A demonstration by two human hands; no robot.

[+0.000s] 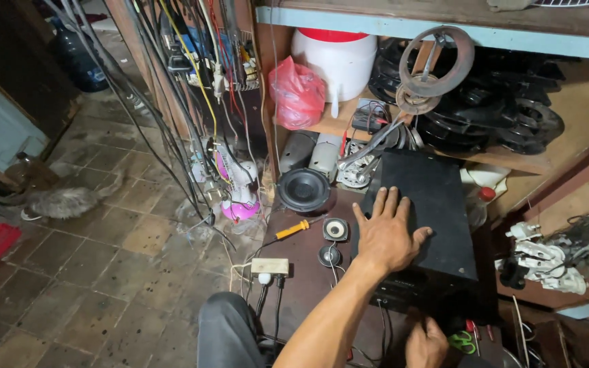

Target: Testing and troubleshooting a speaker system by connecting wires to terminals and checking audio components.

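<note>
Our left hand lies spread flat on the black box; our right hand curls at its front edge, grip unclear. We judge the box heavy, rigid, smooth-topped: hold it under the side edges beside the palm.

Bare forearms without sleeves, and dark grey trousers on the knee.

A dark brown table carries a black box at its right side, a large round speaker at its back, two small speakers just left of the box, a yellow-handled screwdriver and a beige power strip near the front left edge. Green-handled scissors lie at the front right.
</note>
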